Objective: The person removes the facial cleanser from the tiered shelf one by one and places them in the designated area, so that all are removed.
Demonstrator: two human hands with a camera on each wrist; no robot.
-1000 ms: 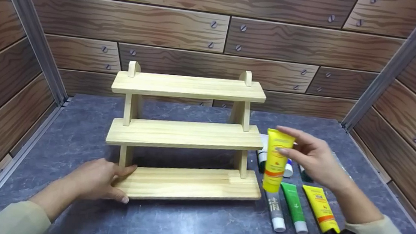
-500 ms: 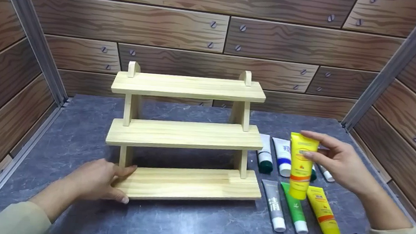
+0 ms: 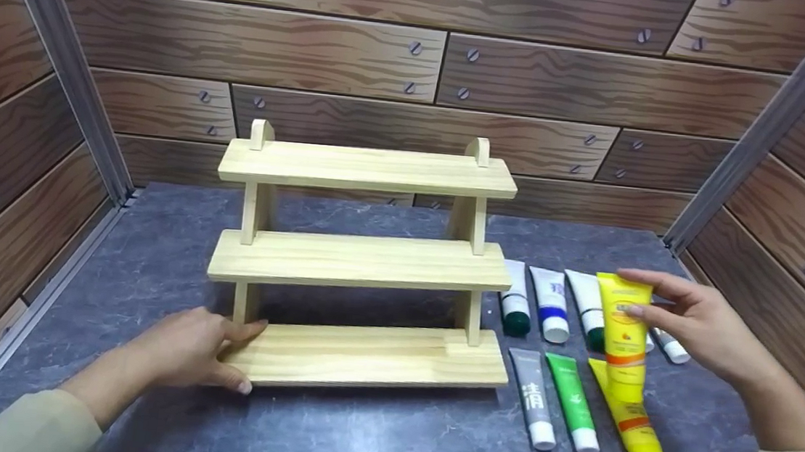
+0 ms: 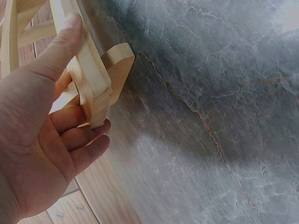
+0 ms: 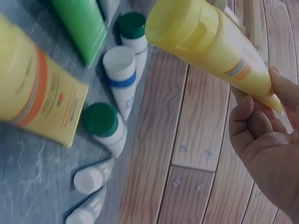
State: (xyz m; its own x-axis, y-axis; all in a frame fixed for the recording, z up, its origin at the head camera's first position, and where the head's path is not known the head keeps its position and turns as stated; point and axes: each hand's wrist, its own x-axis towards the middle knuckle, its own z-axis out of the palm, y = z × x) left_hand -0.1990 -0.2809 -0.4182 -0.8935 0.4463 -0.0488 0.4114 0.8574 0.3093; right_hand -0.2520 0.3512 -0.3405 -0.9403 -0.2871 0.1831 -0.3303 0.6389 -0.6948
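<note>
My left hand [image 3: 184,349] grips the left end of the bottom board of a three-tier wooden display shelf [image 3: 363,262]. In the left wrist view the thumb lies along the board [image 4: 88,70] and the fingers curl round its end. My right hand [image 3: 711,326] pinches a yellow squeeze tube [image 3: 623,333] by its flat end, cap downward, to the right of the shelf. The held tube overlaps a second yellow tube [image 3: 635,439] in the head view. In the right wrist view the held tube [image 5: 219,51] is above the table, apart from the lying yellow tube [image 5: 42,88].
A grey tube [image 3: 532,397] and a green tube [image 3: 572,405] lie left of the lying yellow tube. Behind them is a row of several white tubes, one with a blue band [image 3: 550,304]. Wood-patterned walls [image 3: 345,53] enclose the dark marbled table [image 3: 369,438].
My right hand has moved rightward and a little nearer with the yellow tube, from beside the shelf to over the second yellow tube. The left hand keeps its place on the shelf.
</note>
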